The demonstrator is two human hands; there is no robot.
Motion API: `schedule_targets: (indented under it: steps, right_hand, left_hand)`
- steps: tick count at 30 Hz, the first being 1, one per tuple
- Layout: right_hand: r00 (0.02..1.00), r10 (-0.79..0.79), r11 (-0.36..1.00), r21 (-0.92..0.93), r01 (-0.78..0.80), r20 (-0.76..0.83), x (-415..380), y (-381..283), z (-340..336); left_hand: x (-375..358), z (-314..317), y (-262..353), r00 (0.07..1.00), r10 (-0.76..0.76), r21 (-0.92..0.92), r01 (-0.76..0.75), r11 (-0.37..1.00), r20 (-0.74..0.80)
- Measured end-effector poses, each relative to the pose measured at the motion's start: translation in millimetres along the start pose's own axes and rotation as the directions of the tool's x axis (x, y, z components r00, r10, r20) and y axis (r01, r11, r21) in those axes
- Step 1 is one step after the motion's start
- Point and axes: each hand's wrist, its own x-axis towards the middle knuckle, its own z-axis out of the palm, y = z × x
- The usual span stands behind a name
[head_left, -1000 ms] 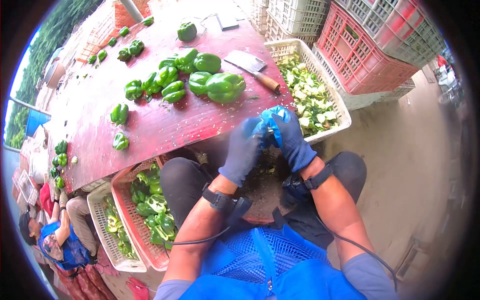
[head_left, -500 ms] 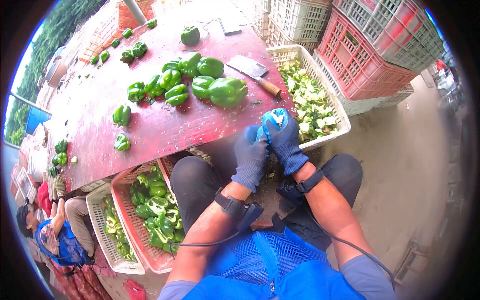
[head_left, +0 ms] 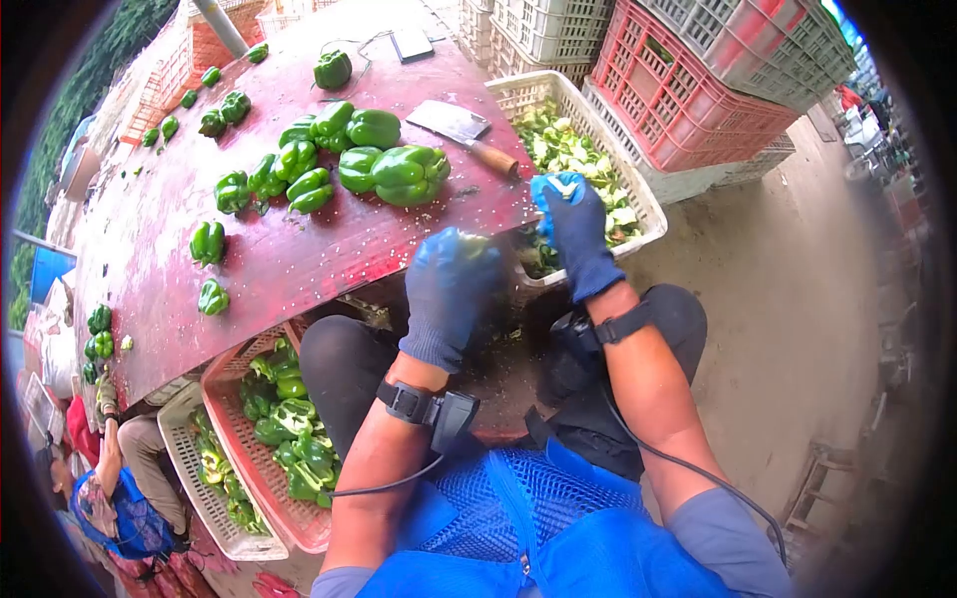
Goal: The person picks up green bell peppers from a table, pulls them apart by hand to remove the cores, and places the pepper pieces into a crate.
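Just off the near right corner of the bench (head_left: 329,249), the right hand (head_left: 576,227) grips a small pale piece (head_left: 563,187) between its gloved fingers, above one end of a pale crate (head_left: 643,242) of leafy-looking trimmings (head_left: 568,149). The left hand (head_left: 447,289), apart from it and over the near edge, is curled around something pale green (head_left: 467,239) (too blurred to name).

By the right edge lies a cleaver (head_left: 449,121), its wooden handle towards the near right corner. Beside the blade sit two large green peppers (head_left: 384,174), touching, with a cluster of smaller peppers (head_left: 297,159) behind them. Two single peppers (head_left: 209,269) stand nearer the near edge, well apart from the cluster. At the far right corner rests a flat device (head_left: 412,45) (with a thin cord close by).

Below the near edge, a red crate (head_left: 214,409) holds cut peppers (head_left: 299,439), and a white crate (head_left: 179,439) adjoins it. At the near left corner, a co-worker (head_left: 125,508) reaches a gloved hand towards more peppers (head_left: 100,344).
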Motion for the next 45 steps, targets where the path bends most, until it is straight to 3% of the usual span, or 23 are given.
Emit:
schedule_targets:
  steps: [2, 4, 5, 6, 7, 8, 9, 10, 11, 14, 16, 18, 20, 22, 24, 26, 30, 32, 36, 38, 40, 43, 45]
  right_hand:
    - [0.990, -0.138, 0.895, -0.429, 0.118, -0.015, 22, 6, -20]
    - [0.973, -0.229, 0.536, -0.839, 0.090, -0.042, 25, -5, -30]
    - [0.971, -0.234, 0.534, -0.841, 0.092, -0.041, 25, -11, -32]
    - [0.980, -0.199, 0.466, -0.882, 0.072, -0.025, 23, -17, -33]
    - [0.987, -0.163, 0.396, -0.916, 0.058, -0.008, 23, -20, -30]
    - [0.986, -0.166, 0.398, -0.914, 0.076, 0.010, 24, -21, -15]
    - [0.965, -0.234, 0.475, -0.851, 0.223, 0.121, 25, -18, 0]
    - [0.925, -0.310, 0.538, -0.762, 0.361, 0.219, 25, -17, 15]
    - [0.932, -0.220, 0.597, -0.717, 0.361, 0.287, 25, -27, 27]
    - [0.898, -0.125, 0.564, -0.714, 0.414, 0.421, 28, -46, 68]
    - [0.872, -0.129, 0.572, -0.683, 0.454, 0.472, 29, -59, 88]
    - [0.821, -0.151, 0.571, -0.630, 0.527, 0.550, 42, -54, 109]
    - [0.790, -0.197, 0.591, -0.572, 0.568, 0.581, 48, -47, 123]
    - [0.741, -0.189, 0.577, -0.538, 0.614, 0.644, 52, -42, 132]
    - [0.743, -0.217, 0.565, -0.539, 0.624, 0.633, 49, -37, 136]
    - [0.745, -0.247, 0.558, -0.538, 0.632, 0.619, 39, -32, 135]
    - [0.714, -0.374, 0.482, -0.533, 0.695, 0.592, 8, -22, 120]
    - [0.718, -0.360, 0.563, -0.475, 0.676, 0.595, 5, -13, 116]
    - [0.700, -0.369, 0.671, -0.346, 0.656, 0.611, 8, -14, 107]
    - [0.713, -0.318, 0.691, -0.362, 0.625, 0.625, 12, -17, 105]
    - [0.766, -0.176, 0.720, -0.450, 0.528, 0.618, 13, -20, 105]
    - [0.842, -0.135, 0.873, -0.338, 0.351, 0.523, 20, -5, 115]
    - [0.787, -0.180, 0.825, -0.345, 0.447, 0.590, 20, -6, 117]
  left_hand:
    - [-1, -12, 14, 0.989, 0.125, 0.278, -0.143, 0.950, 0.081]
    - [-4, -26, 12, 0.996, 0.084, 0.248, -0.091, 0.965, 0.039]
    - [-5, -35, 11, 0.999, 0.042, 0.218, -0.040, 0.975, -0.003]
    - [-7, -43, 19, 0.980, -0.186, -0.301, 0.157, 0.941, -0.068]
    - [-10, -57, 30, 0.915, -0.403, -0.740, 0.263, 0.619, -0.012]
    - [-15, -94, 58, 0.912, -0.378, -0.411, 0.288, 0.865, -0.157]
    - [-21, -113, 78, 0.910, -0.350, -0.339, 0.265, 0.903, -0.220]
    - [-28, -140, 79, 0.937, -0.187, -0.049, 0.180, 0.982, -0.296]
    - [-36, -160, 93, 0.890, -0.273, -0.163, 0.227, 0.960, -0.365]
    - [-76, -235, 83, 0.769, -0.360, -0.047, 0.397, 0.917, -0.529]
    - [-116, -287, 48, 0.752, -0.426, -0.051, 0.466, 0.883, -0.503]
    - [-151, -309, 23, 0.715, -0.462, 0.415, 0.688, 0.595, -0.524]
    - [-184, -321, -2, 0.907, -0.106, 0.889, 0.420, 0.182, -0.407]
    - [-172, -320, 4, 0.881, -0.117, 0.855, 0.474, 0.211, -0.459]
    - [-123, -299, 38, 0.694, -0.397, 0.221, 0.621, 0.752, -0.601]
    - [-72, -272, 61, 0.762, -0.395, 0.061, 0.491, 0.869, -0.513]
    - [10, -209, 66, 0.789, -0.491, 0.008, 0.531, 0.847, -0.370]
    - [67, -165, 34, 0.768, -0.635, 0.092, 0.640, 0.763, -0.081]
    - [94, -118, -67, 0.767, -0.629, 0.186, 0.641, 0.744, -0.125]
    - [94, -106, -67, 0.777, -0.618, 0.191, 0.629, 0.754, -0.120]
    - [94, -103, -65, 0.796, -0.603, -0.031, 0.602, 0.798, -0.061]
    - [96, -107, -59, 0.772, -0.633, 0.012, 0.635, 0.773, -0.047]
    - [100, -106, -52, 0.821, -0.564, 0.107, 0.571, 0.814, -0.094]
